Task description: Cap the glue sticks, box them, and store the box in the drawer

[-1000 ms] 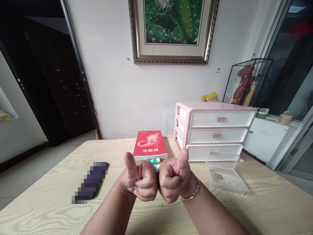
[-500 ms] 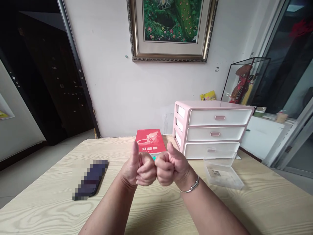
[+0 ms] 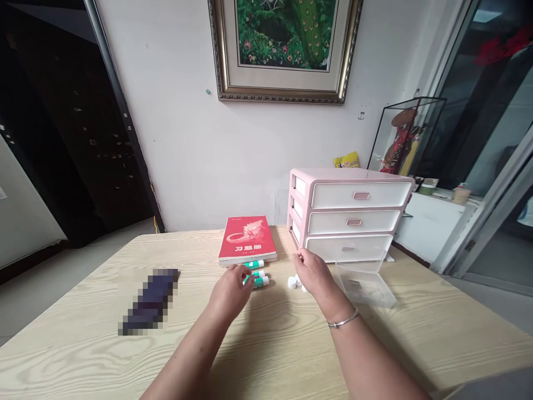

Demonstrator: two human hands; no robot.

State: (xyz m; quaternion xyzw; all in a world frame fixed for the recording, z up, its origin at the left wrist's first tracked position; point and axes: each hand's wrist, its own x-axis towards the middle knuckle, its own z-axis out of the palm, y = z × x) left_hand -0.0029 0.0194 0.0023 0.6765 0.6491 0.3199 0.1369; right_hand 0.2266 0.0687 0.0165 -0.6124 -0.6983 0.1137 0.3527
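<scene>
My left hand (image 3: 231,289) is low over several green tubes with white caps (image 3: 261,282), its fingers bent and a little apart from the thumb. Part of the tubes is hidden behind those fingers, and nothing shows as lifted. To the right, my right hand (image 3: 317,278), with a silver bangle at the wrist, hovers just above a few small white caps (image 3: 292,283). Its fingers are loosely bent with no object visible in them. Some of the white pieces are covered by this hand.
Behind the tubes lies a thick red book (image 3: 249,239). A pink and white drawer unit (image 3: 352,222) stands at the back right, with an open clear plastic box (image 3: 370,289) before it. A dark, blurred-out flat object (image 3: 150,303) rests on the wooden table (image 3: 83,328) at left.
Both hands have come apart from touching fists with raised thumbs. My left hand is now over the tubes, my right over the white caps. The view has shifted slightly.
</scene>
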